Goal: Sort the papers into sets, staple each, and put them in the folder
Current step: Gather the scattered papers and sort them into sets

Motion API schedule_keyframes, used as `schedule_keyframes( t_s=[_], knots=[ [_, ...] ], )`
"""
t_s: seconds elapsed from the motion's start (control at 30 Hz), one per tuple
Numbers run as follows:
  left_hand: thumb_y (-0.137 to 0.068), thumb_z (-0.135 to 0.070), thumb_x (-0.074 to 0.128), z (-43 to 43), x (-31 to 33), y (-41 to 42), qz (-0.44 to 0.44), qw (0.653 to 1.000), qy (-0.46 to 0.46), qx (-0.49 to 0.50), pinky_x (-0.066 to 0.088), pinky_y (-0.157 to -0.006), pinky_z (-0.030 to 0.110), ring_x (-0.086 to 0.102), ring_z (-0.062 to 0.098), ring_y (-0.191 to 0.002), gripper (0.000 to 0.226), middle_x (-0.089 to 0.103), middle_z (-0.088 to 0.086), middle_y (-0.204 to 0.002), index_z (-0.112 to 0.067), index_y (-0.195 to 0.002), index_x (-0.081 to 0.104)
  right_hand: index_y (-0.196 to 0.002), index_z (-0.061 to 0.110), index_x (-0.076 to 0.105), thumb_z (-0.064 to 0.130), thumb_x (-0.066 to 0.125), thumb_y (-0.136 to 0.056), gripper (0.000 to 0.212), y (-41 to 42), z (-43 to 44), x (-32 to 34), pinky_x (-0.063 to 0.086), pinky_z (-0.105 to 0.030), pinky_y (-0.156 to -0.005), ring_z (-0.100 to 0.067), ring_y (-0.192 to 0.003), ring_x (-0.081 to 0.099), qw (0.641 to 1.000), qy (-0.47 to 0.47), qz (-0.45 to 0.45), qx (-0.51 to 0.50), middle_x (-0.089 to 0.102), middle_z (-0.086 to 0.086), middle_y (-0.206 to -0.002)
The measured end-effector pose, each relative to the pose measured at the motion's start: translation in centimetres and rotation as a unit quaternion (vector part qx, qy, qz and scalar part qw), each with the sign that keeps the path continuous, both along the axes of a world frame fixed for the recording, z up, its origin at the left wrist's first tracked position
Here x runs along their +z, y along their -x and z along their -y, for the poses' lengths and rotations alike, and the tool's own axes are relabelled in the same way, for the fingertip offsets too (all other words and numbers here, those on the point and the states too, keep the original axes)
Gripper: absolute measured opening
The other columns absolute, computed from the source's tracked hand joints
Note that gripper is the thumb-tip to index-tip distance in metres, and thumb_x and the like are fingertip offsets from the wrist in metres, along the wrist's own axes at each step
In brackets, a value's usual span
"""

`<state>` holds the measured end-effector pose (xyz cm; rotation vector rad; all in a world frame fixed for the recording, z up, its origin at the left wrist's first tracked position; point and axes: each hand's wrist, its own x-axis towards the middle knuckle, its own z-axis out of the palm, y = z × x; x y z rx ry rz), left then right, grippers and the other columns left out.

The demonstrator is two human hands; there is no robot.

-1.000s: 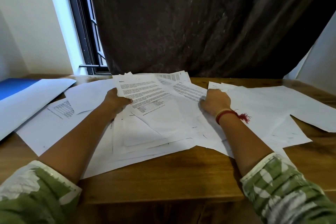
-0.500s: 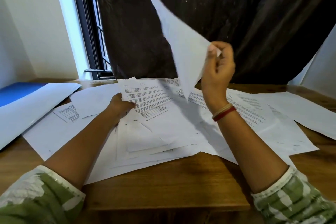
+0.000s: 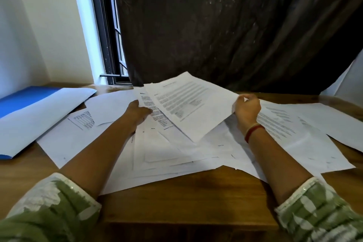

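Note:
Many white printed sheets lie spread over the wooden table [image 3: 186, 198]. My left hand [image 3: 137, 112] grips the left edge of a small stack of papers [image 3: 155, 143] in the middle. My right hand [image 3: 246, 109] pinches the right edge of one printed sheet [image 3: 188, 104], holding it face up just above that stack. A blue folder [image 3: 23, 100] lies open at the far left with a white sheet [image 3: 39, 116] on it. No stapler is in view.
More loose sheets [image 3: 294, 133] cover the right half of the table. A dark curtain [image 3: 235, 25] hangs behind the table, with a window [image 3: 110, 45] and white wall at the back left. Bare wood shows along the near edge.
My right hand had lifted one sheet high in the air; it has now turned it face up and brought it down over the stack that my left hand holds.

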<state>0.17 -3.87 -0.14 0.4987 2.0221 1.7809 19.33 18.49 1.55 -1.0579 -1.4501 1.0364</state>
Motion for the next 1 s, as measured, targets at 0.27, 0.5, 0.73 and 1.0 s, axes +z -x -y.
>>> schedule_keyframes(
  t_s=[0.27,0.5,0.73,1.0],
  knots=[
    [-0.095,-0.023,0.059,0.3,0.4,-0.6,0.005,1.0,-0.004,0.011,0.054,-0.085,0.042,0.065,0.03,-0.101,0.037,0.063,0.004,-0.122,-0.012,-0.13,0.055,-0.097,-0.004,0.064,-0.006,0.063,-0.086,0.011,-1.9,0.7,1.9,0.052,-0.019,-0.042,-0.01,-0.04,0.062,0.92,0.135,0.236,0.283,0.064,-0.016,-0.064],
    [-0.088,-0.001,0.063,0.3,0.2,0.1,-0.026,0.999,0.028,-0.004,0.047,-0.096,0.043,0.056,0.032,-0.116,0.046,0.057,0.009,-0.131,-0.006,-0.132,0.052,-0.101,0.007,0.068,0.037,0.066,-0.089,0.032,-3.9,-2.6,1.5,0.049,-0.032,-0.072,-0.024,-0.079,0.06,0.915,-0.048,0.391,0.081,0.068,-0.009,-0.098],
    [-0.089,0.003,0.058,1.1,0.8,1.3,-0.03,0.993,0.071,-0.087,0.04,-0.105,0.042,0.053,0.029,-0.117,0.041,0.056,0.008,-0.129,-0.004,-0.129,0.053,-0.142,0.019,0.036,0.064,0.064,-0.077,0.084,-6.4,-5.0,-0.3,0.026,-0.061,-0.109,-0.04,-0.135,0.034,0.834,-0.011,0.551,-0.034,0.035,-0.015,-0.15],
    [-0.09,0.003,0.057,0.6,0.1,1.6,-0.043,0.99,0.084,-0.102,0.037,-0.109,0.046,0.051,0.032,-0.121,0.04,0.055,0.01,-0.133,-0.007,-0.128,0.054,-0.14,0.019,0.038,0.067,0.068,-0.072,0.089,-9.0,-6.1,-0.3,0.028,-0.052,-0.109,-0.039,-0.134,0.037,0.837,0.021,0.545,-0.038,0.042,-0.014,-0.147]
  ],
)
